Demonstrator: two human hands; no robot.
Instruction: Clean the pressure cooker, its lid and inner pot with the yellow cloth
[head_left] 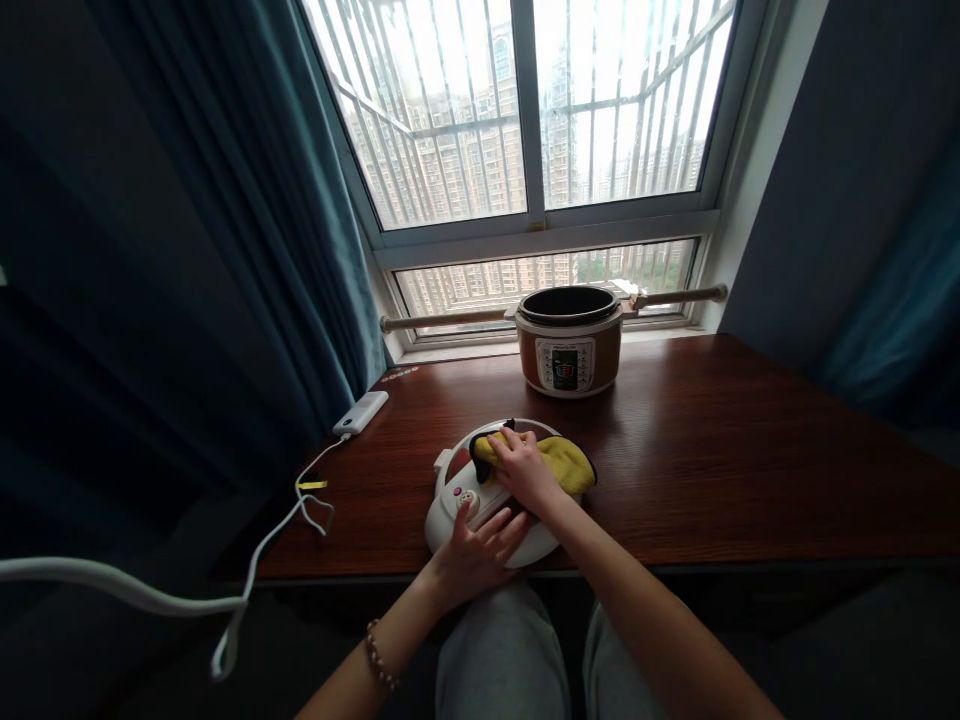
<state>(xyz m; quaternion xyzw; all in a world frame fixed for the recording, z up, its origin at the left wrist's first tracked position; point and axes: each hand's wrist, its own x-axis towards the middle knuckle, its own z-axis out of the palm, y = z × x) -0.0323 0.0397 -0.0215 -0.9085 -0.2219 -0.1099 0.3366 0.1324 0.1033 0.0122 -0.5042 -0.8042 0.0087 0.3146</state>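
Note:
A white pressure-cooker lid (444, 528) lies on the table near its front edge. My left hand (480, 548), with a beaded bracelet at the wrist, rests on the lid's near side. Its fingers are spread and its thumb is beside a round knob (466, 503). A yellow cloth (568, 465) with dark edging drapes over the lid's far right part. My right hand (527, 470) presses down on this cloth, fingers closed on it against the lid's raised middle. Both hands and the cloth hide part of the lid.
The electric pressure cooker body (534, 365) stands lidless behind the lid, near the window. At the left of the wooden table (697, 470) lie a white device (361, 412) and its white cable (274, 535). A blue curtain (300, 220) hangs at the left.

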